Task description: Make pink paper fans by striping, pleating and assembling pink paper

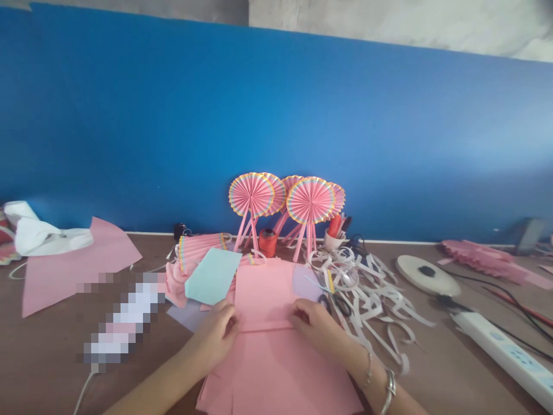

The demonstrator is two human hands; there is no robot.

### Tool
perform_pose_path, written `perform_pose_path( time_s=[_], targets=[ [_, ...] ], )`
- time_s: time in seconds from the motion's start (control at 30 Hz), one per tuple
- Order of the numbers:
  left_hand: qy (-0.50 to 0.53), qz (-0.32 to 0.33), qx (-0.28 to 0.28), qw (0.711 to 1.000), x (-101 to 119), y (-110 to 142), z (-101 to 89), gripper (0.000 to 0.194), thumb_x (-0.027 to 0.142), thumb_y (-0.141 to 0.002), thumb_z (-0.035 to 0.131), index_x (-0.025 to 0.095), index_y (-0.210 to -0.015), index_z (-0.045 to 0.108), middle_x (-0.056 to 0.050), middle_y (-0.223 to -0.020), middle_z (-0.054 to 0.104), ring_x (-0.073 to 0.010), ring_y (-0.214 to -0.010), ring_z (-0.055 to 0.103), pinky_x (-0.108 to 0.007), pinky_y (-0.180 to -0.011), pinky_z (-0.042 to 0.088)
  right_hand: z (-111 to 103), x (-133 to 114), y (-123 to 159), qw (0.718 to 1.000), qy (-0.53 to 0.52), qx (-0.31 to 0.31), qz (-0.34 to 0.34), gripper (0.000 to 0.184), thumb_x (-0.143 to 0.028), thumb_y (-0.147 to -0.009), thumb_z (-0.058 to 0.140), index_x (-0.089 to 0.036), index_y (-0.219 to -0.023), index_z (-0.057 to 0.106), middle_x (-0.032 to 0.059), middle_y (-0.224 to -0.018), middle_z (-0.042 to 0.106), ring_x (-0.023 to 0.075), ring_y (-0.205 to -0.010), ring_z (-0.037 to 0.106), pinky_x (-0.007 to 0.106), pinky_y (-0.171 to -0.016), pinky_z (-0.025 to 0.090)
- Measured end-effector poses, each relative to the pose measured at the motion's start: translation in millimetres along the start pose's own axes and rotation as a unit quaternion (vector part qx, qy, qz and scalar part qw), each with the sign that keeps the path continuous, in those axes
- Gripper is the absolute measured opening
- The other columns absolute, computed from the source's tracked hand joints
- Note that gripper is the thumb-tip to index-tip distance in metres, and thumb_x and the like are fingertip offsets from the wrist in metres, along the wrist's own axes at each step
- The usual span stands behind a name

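Observation:
A sheet of pink paper (264,291) stands before me, with a narrow folded strip along its near edge. My left hand (219,329) pinches the left end of that fold. At the opposite end, my right hand (314,324) pinches the fold too, its fingers curled. Beneath lies a stack of pink paper (285,374). A pale green sheet (213,276) rests beside the left hand, near some pleated pink paper (201,248). Dark-handled scissors (343,304) lie just beyond the right hand, partly under paper strips.
Several round pink paper fans (311,200) lean against the blue partition (276,109). White paper strips (367,282) lie tangled to the right, near a round off-white disc (425,275) and a power strip (510,351). A large pink sheet (73,271) lies far left. A pixelated patch covers something at left.

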State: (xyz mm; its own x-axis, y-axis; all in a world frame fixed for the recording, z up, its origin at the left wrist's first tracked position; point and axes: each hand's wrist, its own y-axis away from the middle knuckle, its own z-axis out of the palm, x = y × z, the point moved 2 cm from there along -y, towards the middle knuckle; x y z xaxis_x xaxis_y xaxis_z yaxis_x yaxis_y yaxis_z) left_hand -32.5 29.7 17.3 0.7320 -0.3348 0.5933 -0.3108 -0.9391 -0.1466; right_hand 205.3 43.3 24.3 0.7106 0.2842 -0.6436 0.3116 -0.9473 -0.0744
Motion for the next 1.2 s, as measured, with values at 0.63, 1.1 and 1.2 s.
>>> perform_pose_path(
  time_s=[0.63,1.1,1.2],
  targets=[
    [0.0,-0.034,-0.029,0.999,-0.7,-3.1,1.9,0.015,0.011,-0.077,0.044,0.019,-0.07,0.055,-0.005,-0.082,0.056,-0.0192,-0.077,0.055,-0.031,-0.071,0.044,5.3,6.3,-1.9,0.999,-0.023,-0.023,0.029,0.013,-0.012,-0.07,0.048,-0.017,-0.07,0.06,-0.0007,-0.064,0.059,0.0117,-0.06,0.05,0.021,-0.056,0.034],
    [-0.128,-0.002,-0.044,0.991,1.0,3.2,7.7,0.018,0.013,-0.084,0.034,0.018,-0.077,0.051,-0.008,-0.09,0.052,-0.022,-0.08,0.053,-0.034,-0.069,0.043,7.3,-0.2,2.7,0.993,0.115,-0.027,-0.015,0.011,-0.01,-0.077,0.046,-0.017,-0.073,0.053,0.003,-0.076,0.06,0.0157,-0.07,0.053,0.025,-0.062,0.033],
    [-0.14,-0.001,-0.051,0.989,0.5,2.2,9.2,0.02,0.014,-0.086,0.033,0.018,-0.076,0.05,-0.009,-0.09,0.051,-0.0221,-0.081,0.053,-0.035,-0.07,0.043,6.6,-5.2,4.3,0.989,0.14,-0.043,-0.017,0.013,-0.009,-0.081,0.044,-0.017,-0.076,0.053,0.0044,-0.081,0.061,0.0174,-0.076,0.055,0.026,-0.066,0.034]
  ],
)
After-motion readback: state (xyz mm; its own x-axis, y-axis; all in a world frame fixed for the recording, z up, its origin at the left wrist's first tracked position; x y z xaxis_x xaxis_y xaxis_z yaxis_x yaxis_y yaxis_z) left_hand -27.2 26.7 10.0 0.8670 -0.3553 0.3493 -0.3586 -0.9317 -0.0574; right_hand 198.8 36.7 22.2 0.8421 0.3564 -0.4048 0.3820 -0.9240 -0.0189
